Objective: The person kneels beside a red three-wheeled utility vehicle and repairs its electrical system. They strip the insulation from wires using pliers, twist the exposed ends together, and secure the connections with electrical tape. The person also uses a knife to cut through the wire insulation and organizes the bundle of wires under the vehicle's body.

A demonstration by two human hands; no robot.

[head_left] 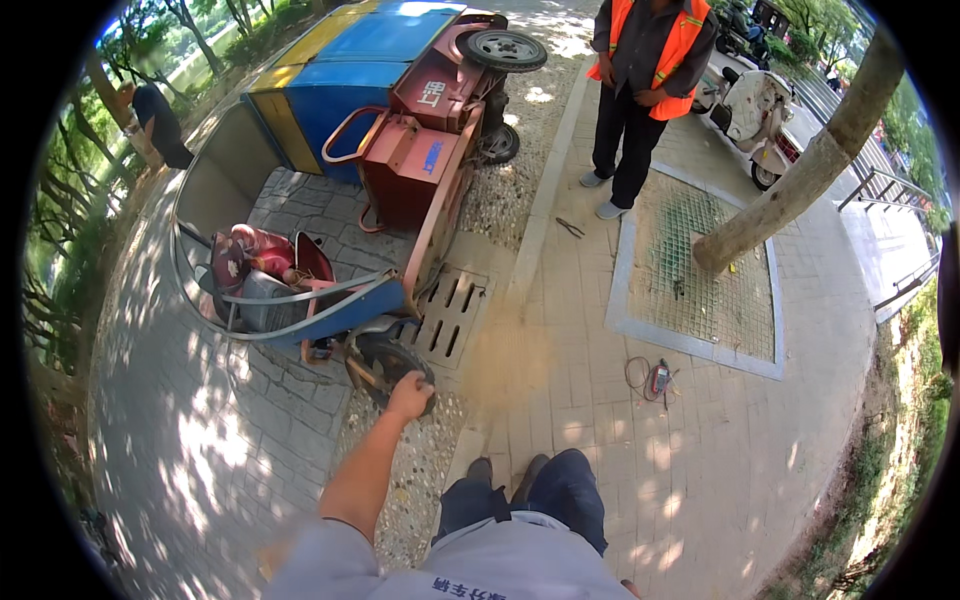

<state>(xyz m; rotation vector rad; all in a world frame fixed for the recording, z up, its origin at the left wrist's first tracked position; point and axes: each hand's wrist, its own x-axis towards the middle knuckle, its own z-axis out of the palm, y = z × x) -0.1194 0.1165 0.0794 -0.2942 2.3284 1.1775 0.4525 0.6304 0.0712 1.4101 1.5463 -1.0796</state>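
gripping near front wheel (398, 358) of overturned tricycle (408, 170) with left hand (410, 396), apparently curling fingers round it; cannot see right hand. probably steadying or turning; next, needs firm grip.

Strong daylight filters through the trees (198, 38), dappling the grey paving (270, 420) with near-white glare between soft shadows. A tan, blurred smudge (510, 355) veils the middle; straight edges bow toward the black, rounded rim.

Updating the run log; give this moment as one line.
left grip: closed on black round rubber wheel; red-and-blue metal tricycle: tipped sideways
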